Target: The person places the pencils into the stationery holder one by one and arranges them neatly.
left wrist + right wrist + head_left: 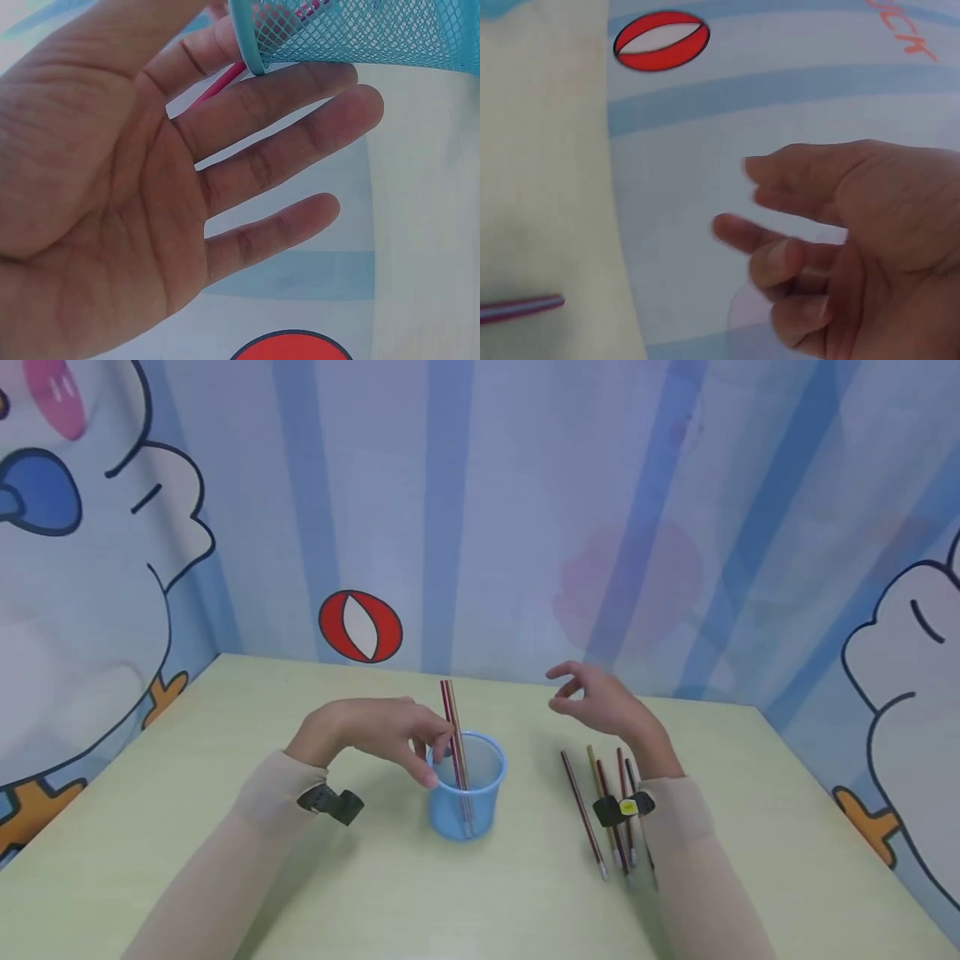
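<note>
A light-blue mesh pencil cup (486,810) stands upright on the table, with a few thin pencils (448,702) leaning in it, their tips up. My left hand (386,731) holds the cup's left rim, thumb on the near side and index finger over the edge. Its other fingers (292,150) extend along the outside in the left wrist view. My right hand (600,697) hovers right of the cup with fingers loosely bent and nothing between them. Under and beside the right wrist lie several loose pencils (582,814), eraser ends toward me.
The pale yellow-green table (360,893) ends at a striped blue cloth backdrop (502,527) with cartoon prints. One loose pencil (521,307) appears at the lower left of the right wrist view. Each wrist wears a small black strapped device (330,802).
</note>
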Tool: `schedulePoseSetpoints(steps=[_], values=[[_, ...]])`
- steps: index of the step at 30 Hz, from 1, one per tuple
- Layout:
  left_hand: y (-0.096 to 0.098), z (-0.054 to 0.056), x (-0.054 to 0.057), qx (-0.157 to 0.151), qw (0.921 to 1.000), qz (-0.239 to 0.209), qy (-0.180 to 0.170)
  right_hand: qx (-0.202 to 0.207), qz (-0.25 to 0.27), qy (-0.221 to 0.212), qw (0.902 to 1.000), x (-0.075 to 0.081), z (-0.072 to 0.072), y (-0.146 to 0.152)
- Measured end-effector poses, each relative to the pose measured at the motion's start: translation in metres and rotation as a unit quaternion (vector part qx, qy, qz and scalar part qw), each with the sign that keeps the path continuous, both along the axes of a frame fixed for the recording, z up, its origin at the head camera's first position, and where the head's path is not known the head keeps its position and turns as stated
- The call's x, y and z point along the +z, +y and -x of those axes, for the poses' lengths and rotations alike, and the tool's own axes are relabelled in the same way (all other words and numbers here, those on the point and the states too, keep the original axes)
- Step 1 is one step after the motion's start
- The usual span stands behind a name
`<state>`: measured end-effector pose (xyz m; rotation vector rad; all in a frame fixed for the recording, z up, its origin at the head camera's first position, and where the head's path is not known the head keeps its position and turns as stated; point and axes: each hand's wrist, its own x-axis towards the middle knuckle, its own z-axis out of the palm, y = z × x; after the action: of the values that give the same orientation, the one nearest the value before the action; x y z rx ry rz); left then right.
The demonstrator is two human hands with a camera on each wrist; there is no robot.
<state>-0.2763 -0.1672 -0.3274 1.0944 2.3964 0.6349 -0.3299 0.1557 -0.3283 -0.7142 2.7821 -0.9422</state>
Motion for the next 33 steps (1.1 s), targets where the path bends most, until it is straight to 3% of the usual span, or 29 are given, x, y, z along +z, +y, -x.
schedulePoseSetpoints(steps=[5,8,14,24,33], values=[[0.0,0.001,0.0,0.004,1.0,0.008,-0.001,0.016,-0.095,-0.105,0.9898,-0.015,0.008,0.011],[0.0,0.001,0.001,0.002,1.0,0.006,0.0,0.007,-0.148,-0.138,0.9794,-0.022,0.009,0.012],[0.002,0.002,0.002,0.004,1.0,0.004,-0.006,-0.015,-0.209,-0.122,0.9702,-0.036,0.008,0.002],[0.004,0.002,0.001,0.009,0.9999,0.005,-0.014,-0.028,-0.223,-0.089,0.9703,-0.051,0.005,-0.017],[0.003,0.001,0.002,0.012,0.9998,0.01,-0.012,-0.014,-0.214,-0.08,0.9734,-0.041,0.001,-0.03]])
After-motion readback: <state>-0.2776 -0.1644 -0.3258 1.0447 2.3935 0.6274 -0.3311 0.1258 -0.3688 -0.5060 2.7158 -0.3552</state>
